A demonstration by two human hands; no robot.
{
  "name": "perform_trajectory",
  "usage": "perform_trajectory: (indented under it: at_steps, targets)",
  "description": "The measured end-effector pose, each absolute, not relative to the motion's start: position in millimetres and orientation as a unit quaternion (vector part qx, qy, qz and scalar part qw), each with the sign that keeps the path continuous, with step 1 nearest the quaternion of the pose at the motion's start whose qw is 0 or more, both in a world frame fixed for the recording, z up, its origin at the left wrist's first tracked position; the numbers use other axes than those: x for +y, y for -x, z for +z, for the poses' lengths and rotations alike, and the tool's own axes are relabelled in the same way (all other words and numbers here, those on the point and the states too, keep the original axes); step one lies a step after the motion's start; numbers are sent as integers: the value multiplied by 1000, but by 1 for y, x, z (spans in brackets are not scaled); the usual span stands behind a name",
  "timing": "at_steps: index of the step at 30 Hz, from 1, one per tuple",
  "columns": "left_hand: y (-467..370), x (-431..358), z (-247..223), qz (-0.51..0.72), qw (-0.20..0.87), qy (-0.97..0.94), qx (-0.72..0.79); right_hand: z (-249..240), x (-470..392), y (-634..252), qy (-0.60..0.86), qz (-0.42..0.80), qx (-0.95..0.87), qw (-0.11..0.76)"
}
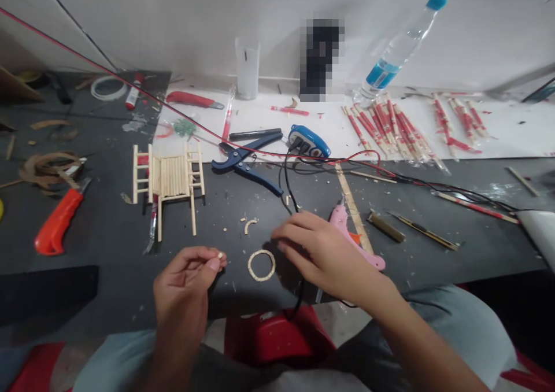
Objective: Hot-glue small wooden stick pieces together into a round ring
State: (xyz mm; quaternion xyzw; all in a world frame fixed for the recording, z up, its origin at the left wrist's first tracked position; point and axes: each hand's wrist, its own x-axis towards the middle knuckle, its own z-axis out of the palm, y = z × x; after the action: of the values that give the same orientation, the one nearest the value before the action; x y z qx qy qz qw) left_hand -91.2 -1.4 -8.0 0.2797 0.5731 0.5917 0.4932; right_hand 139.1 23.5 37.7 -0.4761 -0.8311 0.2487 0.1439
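Head view: any print on the blue label (382, 74) of the bottle (407, 44), upper right, is illegible. Wooden ring (262, 279) lies at lower centre between the two hands, held apart. Left hand (186, 276) pinches a small wooden piece (221, 255). Right hand (323, 256), grip impossible to tell, partly blocks the pink glue gun (340, 219).

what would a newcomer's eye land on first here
Probably the bright orange tool at far left and the blue-capped bottle at back right. Next, the pale ring between the left hand, pinching a tiny piece, and the right hand. Beyond the left hand is a stick frame.
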Motion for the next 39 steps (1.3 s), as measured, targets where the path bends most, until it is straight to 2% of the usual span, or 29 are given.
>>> perform_trajectory:
  at_steps: [2, 5, 9, 18, 39]
  targets:
    - [94, -8, -9, 592, 497, -273, 573, 23, 47, -118, 417, 222, -875, 101]
    - [99, -19, -10, 587, 504, -277, 570, 4, 70, -99, 398, 206, -890, 86]
    - [104, -33, -13, 570, 516, -290, 570, 1, 78, -100, 395, 213, -889, 93]
    - [98, -43, -20, 535, 520, -306, 591, 11, 53, -124, 359, 311, -871, 125]
    - [72, -63, -16, 438, 458, -344, 693, -7, 47, -118, 337, 323, -876, 120]
